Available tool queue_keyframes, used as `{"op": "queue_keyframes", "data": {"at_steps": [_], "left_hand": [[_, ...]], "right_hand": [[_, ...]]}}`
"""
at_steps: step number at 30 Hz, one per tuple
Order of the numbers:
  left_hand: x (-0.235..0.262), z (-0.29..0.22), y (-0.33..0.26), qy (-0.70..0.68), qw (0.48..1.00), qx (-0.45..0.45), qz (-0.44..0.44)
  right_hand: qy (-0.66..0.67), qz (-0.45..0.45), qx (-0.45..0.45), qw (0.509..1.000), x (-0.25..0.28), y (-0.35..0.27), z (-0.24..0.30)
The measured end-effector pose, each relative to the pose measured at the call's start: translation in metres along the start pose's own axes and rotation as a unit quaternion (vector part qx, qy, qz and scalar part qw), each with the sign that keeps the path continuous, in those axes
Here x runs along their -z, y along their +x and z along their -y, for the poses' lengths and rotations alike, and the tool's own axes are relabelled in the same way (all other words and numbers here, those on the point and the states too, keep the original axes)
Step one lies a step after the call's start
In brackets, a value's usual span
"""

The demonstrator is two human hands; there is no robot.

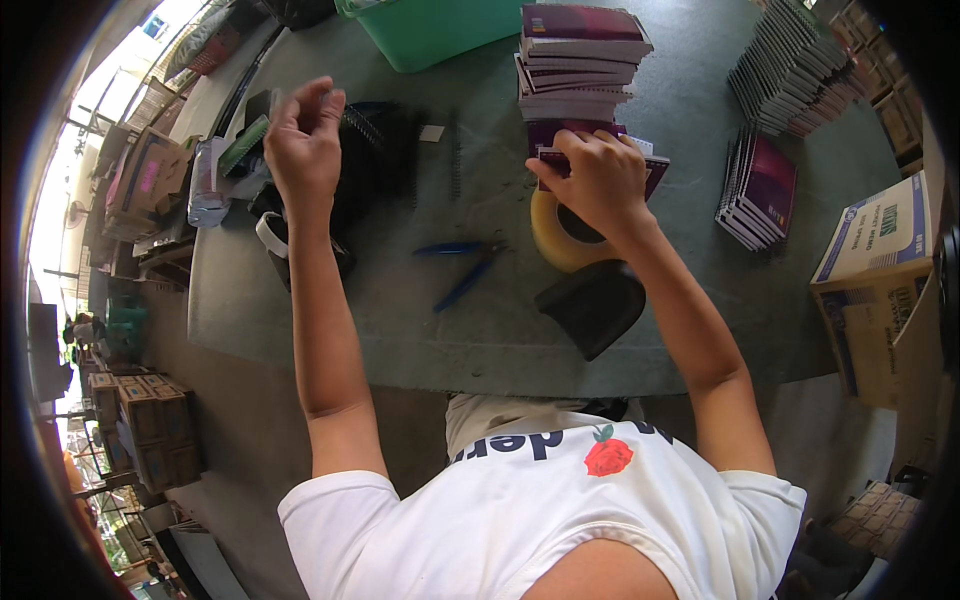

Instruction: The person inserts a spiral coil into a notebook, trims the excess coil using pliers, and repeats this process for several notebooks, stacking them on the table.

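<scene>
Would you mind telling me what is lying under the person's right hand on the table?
The right hand presses on a maroon notebook, in front of the stack of notebooks. Below the wrist sits a roll of tan packing tape. The notebook's middle is covered by the hand.

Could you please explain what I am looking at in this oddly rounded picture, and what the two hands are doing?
There is no machine here: a person wears a wide fisheye camera on the head, looking down, so straight edges bend near the rim. The left hand is raised over a pile of black spiral binding coils, fingers pinched together; whether it holds one is hard to tell. The right hand presses on a purple notebook at the foot of a stack of notebooks. On the green table lie blue-handled pliers, a roll of tape and a black pouch-like thing. More notebooks lie to the right, and a green tub stands at the far edge.
</scene>
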State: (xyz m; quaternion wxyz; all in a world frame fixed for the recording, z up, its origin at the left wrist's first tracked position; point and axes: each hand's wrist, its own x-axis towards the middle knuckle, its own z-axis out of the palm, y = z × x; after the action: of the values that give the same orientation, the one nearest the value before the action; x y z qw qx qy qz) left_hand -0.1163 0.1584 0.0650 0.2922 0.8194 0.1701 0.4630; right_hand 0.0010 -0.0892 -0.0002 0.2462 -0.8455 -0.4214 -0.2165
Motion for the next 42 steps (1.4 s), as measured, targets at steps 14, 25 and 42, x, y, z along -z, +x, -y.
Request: {"op": "queue_keyframes", "data": {"at_steps": [14, 25, 42], "left_hand": [[-0.094, -0.050, -0.098, -0.094, 0.975, 0.009, 0.203], [-0.068, -0.050, -0.064, -0.088, 0.939, 0.043, 0.329], [-0.072, -0.093, -0.166, -0.045, 0.866, -0.091, 0.490]], "right_hand": [[0.162, 0.104, -0.066, 0.979, 0.020, 0.007, -0.013], [0.161, 0.115, 0.001, 0.980, 0.022, 0.009, -0.003], [0.198, 0.123, -0.053, 0.971, 0.036, 0.010, -0.030]]}}
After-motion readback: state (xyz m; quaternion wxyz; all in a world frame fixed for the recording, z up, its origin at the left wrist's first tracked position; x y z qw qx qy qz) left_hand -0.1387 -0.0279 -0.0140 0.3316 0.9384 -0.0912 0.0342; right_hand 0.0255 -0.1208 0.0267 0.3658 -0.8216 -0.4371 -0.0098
